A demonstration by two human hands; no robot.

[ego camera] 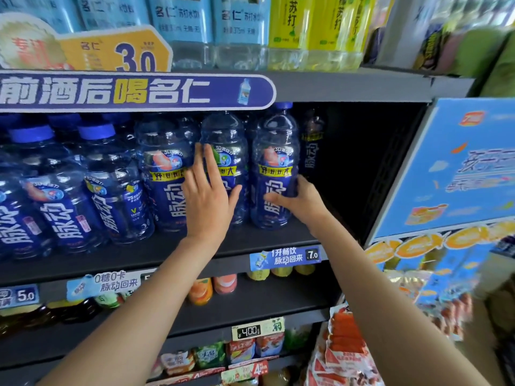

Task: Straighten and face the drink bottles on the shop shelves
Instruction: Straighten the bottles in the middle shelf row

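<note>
Dark shelf [250, 240] in front of me, packed along the left and middle with big blue drink bottles, and a black gap at its right end. Above it runs a long blue banner [133, 91], with pale blue and yellow bottles [306, 29] on the shelf over that. To the right stands a blue and orange display box [457, 168]. Down on the front edge sits a price tag [287, 257] reading 7.0. Now the hands: my left hand [207, 190] lies flat, fingers straight and spread wide, pressing the face of the middle bottle [227, 135], thumb out to the right. My right hand [299, 200] has its grip wrapped round the end bottle [276, 151], the last upright one in the front row just before the gap, thumb across its label, fingers curled round the far right side.
</note>
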